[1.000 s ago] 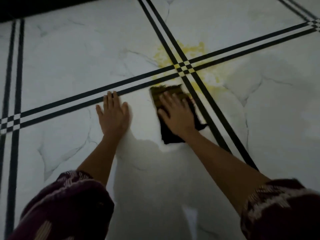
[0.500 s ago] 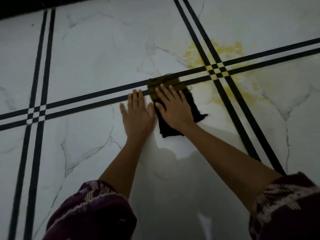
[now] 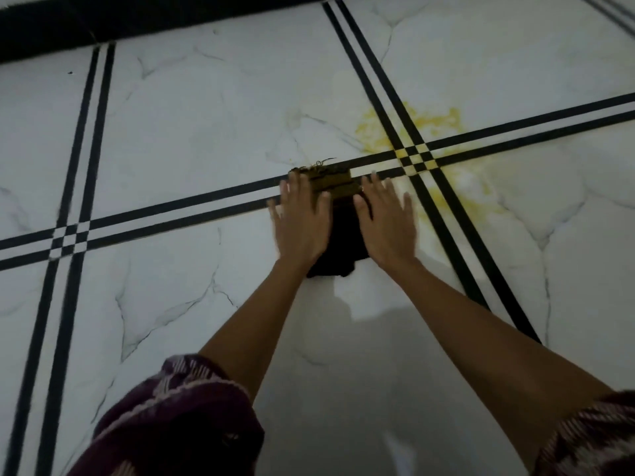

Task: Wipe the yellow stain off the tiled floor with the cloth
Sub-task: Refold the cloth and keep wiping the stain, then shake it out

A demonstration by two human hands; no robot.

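A dark cloth (image 3: 343, 235), stained yellow-brown along its far end, lies flat on the white marble-look floor tile (image 3: 206, 132), across a double black line. My left hand (image 3: 302, 221) presses flat on the cloth's left side, fingers spread. My right hand (image 3: 386, 221) lies flat over its right edge, fingers also spread. The yellow stain (image 3: 433, 120) spreads around the crossing of the black lines to the right of the cloth, with a paler smear (image 3: 460, 192) below the crossing, close to my right hand.
Double black lines (image 3: 171, 211) cross the floor in a grid. A dark strip (image 3: 103, 22) runs along the far edge at the top left. My patterned maroon sleeves (image 3: 178, 417) fill the lower corners.
My left hand has slid right from the bare tile onto the cloth's left side. My right hand has shifted to the cloth's right edge. The view has swung left, so the stain sits further right.
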